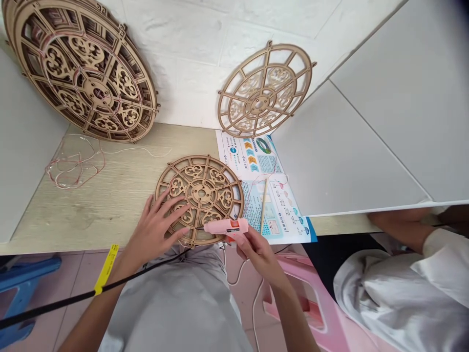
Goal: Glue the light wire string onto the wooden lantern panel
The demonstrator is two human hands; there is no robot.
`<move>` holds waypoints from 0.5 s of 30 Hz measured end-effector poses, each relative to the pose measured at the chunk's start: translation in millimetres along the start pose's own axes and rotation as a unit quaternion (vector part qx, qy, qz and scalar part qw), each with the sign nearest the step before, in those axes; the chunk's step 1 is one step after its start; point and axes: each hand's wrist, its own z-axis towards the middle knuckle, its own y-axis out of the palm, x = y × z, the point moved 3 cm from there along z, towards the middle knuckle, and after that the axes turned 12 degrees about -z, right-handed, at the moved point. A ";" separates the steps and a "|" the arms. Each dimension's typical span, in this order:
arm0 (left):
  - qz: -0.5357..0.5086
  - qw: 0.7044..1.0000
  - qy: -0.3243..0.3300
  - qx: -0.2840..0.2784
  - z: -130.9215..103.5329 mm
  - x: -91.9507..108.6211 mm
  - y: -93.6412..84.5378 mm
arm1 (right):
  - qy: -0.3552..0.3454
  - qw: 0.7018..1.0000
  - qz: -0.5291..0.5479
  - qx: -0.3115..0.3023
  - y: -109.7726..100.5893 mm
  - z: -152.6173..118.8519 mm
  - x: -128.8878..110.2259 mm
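Note:
A round openwork wooden disc (201, 193) lies on the table in front of me. My left hand (157, 227) rests on its lower left part, fingers spread, holding nothing. Wrapped round the handle of a pink glue gun (227, 226) are the fingers of my right hand (254, 247). The gun's nozzle points left, over the disc's lower edge; whether it touches the wood I cannot tell.
Stacked wooden discs (98, 93) and a single disc (260, 104) lean on the wall. Thin wire (75, 168) lies at left, a stick (264, 205) on a printed sheet (293, 215) at right. A black cord (54, 307) crosses low. Another person (388, 288) sits right of the partition.

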 end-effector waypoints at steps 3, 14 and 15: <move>-0.034 0.999 -0.040 -0.001 3.8 2.3 2.6 | -0.014 0.999 -0.041 0.025 1.0 -3.4 -1.1; -0.034 0.995 -0.075 0.052 5.9 6.9 12.6 | -0.051 0.983 -0.155 0.087 1.3 -9.8 -2.0; -0.034 0.995 -0.074 0.053 5.7 6.8 12.6 | -0.058 0.981 -0.161 0.090 1.0 -10.0 -3.6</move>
